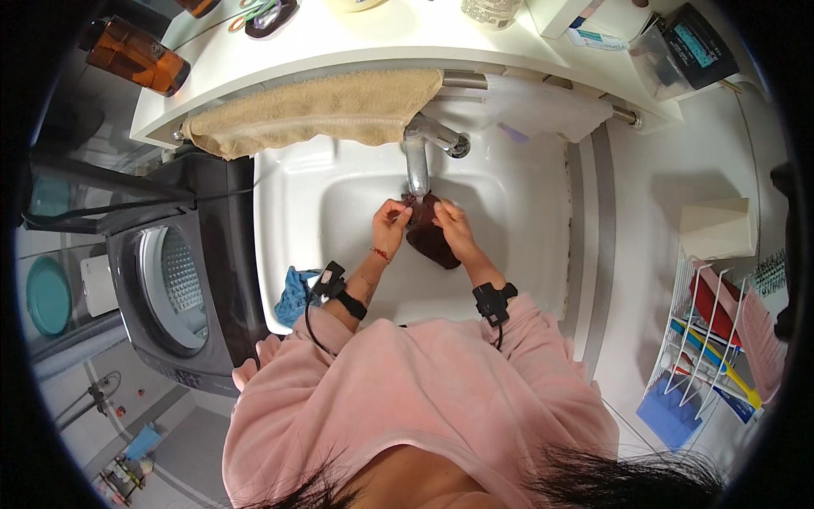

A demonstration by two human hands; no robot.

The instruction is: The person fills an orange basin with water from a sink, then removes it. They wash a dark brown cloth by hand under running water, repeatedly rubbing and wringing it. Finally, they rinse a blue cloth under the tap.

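A dark maroon cloth item [434,245], looking wet, hangs between my hands inside the white sink [356,254]. My left hand [390,223] pinches its upper left edge between thumb and fingers. On the other side, my right hand [453,224] grips the upper right edge. The chrome faucet's spout [417,168] ends right above the cloth, overlapping its top in this view. Whether water is running is hard to make out. The lower part of the cloth droops toward the basin floor.
A blue cloth [296,294] lies over the sink's front left corner. Behind the faucet, a tan towel [311,108] hangs on a rail below a white shelf [381,32]. A top-loading washing machine [172,286] stands open at left. A wire rack [699,331] holds brushes at right.
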